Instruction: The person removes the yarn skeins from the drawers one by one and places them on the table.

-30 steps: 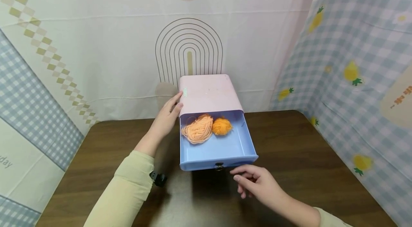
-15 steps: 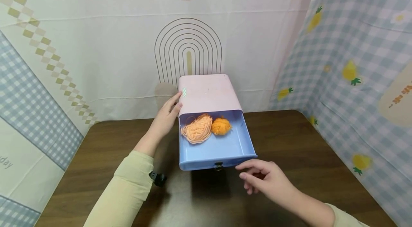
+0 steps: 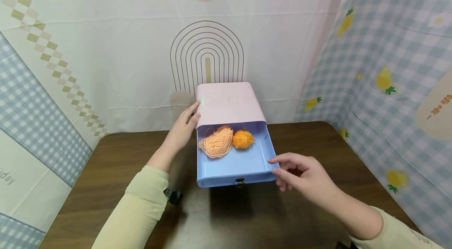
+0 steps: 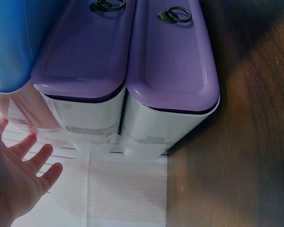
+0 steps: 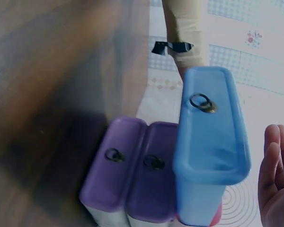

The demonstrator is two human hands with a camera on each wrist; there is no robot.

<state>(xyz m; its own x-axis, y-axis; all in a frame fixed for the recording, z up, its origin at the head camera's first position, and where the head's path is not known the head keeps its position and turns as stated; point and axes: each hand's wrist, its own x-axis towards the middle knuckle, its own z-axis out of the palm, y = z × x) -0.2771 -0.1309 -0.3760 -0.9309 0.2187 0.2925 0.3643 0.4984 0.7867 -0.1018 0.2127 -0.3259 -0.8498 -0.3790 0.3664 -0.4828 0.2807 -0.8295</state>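
Note:
On top of a small stacked cabinet, a blue drawer [image 3: 243,162] is pulled out from its pink housing [image 3: 229,102]. Inside it lie a peach yarn skein [image 3: 217,143] and, to its right, a smaller orange yarn ball [image 3: 242,139]. My left hand [image 3: 180,129] rests with extended fingers against the housing's left side. At the drawer's front right corner is my right hand [image 3: 307,174], index finger reaching forward and overlapping the rim in the head view, nothing held. The drawer's dark ring pull [image 5: 203,103] hangs on its front face.
Two closed purple drawers [image 4: 85,52] in white housings, each with a ring pull, sit below the blue one. The cabinet stands on a dark wooden table [image 3: 123,170], close to the patterned cloth backdrop [image 3: 141,64]. Checked cloth [image 3: 392,45] hangs at the right.
My right hand has moved away from near the ring pull, rightward and up to the drawer's front right corner. The left hand, drawer and yarn stay where they were.

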